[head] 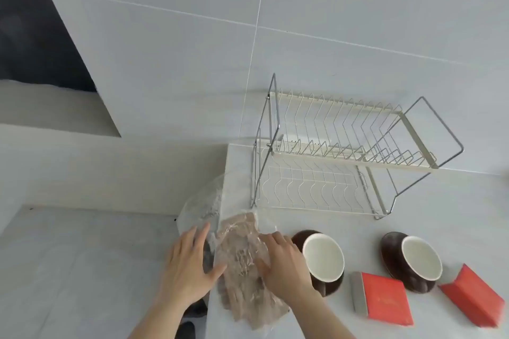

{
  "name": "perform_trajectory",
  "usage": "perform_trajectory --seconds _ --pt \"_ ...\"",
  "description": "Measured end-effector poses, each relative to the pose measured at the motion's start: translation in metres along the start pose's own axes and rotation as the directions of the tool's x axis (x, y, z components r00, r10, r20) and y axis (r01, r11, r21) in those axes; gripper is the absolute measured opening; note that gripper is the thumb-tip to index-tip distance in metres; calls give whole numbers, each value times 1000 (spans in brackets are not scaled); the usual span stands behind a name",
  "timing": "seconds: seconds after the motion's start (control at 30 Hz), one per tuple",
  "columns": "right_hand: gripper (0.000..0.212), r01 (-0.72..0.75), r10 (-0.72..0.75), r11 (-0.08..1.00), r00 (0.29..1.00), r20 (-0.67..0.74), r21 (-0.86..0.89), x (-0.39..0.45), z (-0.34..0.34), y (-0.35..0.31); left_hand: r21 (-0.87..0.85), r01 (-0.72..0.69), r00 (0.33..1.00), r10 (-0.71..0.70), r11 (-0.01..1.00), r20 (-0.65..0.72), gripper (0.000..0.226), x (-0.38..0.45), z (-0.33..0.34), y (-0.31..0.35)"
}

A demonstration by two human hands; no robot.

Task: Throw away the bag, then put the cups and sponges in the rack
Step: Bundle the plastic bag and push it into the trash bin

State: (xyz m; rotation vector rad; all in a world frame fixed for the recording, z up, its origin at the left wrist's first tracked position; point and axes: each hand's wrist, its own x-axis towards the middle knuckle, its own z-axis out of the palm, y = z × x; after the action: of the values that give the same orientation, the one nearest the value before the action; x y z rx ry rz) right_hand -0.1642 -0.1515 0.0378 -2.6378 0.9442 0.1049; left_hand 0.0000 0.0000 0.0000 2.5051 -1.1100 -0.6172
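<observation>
A clear plastic bag point(242, 270) with brownish contents lies on the left end of the counter, partly hanging over the edge. My left hand point(190, 264) presses its left side with fingers spread, and my right hand point(283, 261) rests on its right side. Two brown cups with white insides, one point(323, 257) right next to my right hand and another point(421, 259) further right, lie tilted on the counter. Two red sponges, one point(385, 297) near the front and one point(473, 296) at the right, sit before them. A two-tier wire rack point(344, 157) stands behind, empty.
The grey counter point(440, 201) ends at its left edge just under the bag. Below that edge a bin lined with clear plastic point(201, 206) shows beside the floor. A tiled wall rises behind the rack.
</observation>
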Motion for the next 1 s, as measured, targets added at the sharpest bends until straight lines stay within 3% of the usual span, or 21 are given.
perform_trajectory --seconds 0.23,0.4,0.53,0.77,1.0 --pt "73 -259 240 956 960 145 136 -6 32 -10 -220 168 972 -124 961 197 131 4 22 -1" --pt "81 -350 332 923 935 124 162 -2 45 -19 -230 158 945 -79 960 319 123 12 30 0" --pt "98 -448 431 877 893 130 173 4 51 -25 -259 182 942 -93 948 322 108 16 26 3" --pt "84 -575 530 709 816 230 408 4 57 -41 -477 328 919 -157 815 362 89 16 15 -15" --pt "72 -560 518 549 811 273 621 21 57 -74 -634 418 903 -225 650 365 77 27 -13 -48"
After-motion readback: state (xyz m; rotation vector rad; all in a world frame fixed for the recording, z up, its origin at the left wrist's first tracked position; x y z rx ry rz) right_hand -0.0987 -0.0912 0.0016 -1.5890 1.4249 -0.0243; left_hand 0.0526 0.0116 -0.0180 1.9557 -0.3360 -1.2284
